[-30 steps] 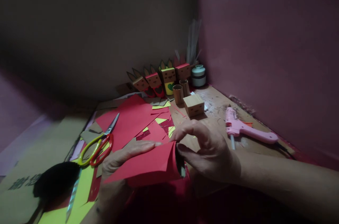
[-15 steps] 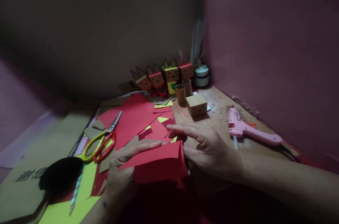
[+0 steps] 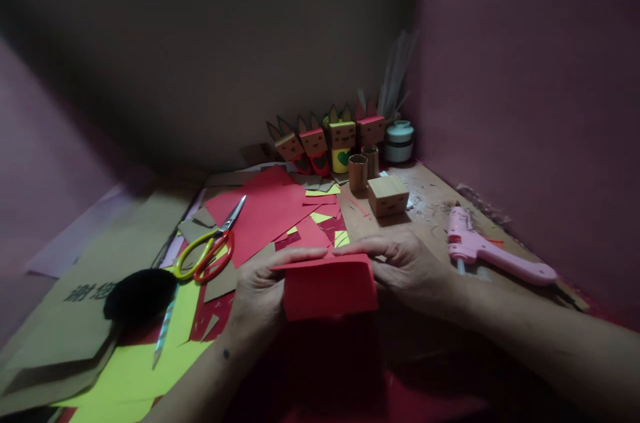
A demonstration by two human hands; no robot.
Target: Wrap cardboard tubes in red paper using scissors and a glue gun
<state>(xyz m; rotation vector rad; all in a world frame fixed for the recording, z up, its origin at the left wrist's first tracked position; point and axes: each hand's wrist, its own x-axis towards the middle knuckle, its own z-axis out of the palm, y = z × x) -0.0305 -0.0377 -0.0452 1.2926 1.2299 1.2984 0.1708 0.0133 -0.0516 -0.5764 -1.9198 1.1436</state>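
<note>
Red paper [image 3: 330, 290], one piece, bent over, left end gripped by left hand [image 3: 263, 286], right end by right hand [image 3: 413, 266], nearer than small box [image 3: 389, 196]; best pressed evenly, edges kept aligned.

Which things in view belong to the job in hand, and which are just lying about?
Likely the job's:
red paper, held by left hand and right hand
perhaps scissors, glue gun, neither held

Seemingly just lying about:
pencil
jar
</note>
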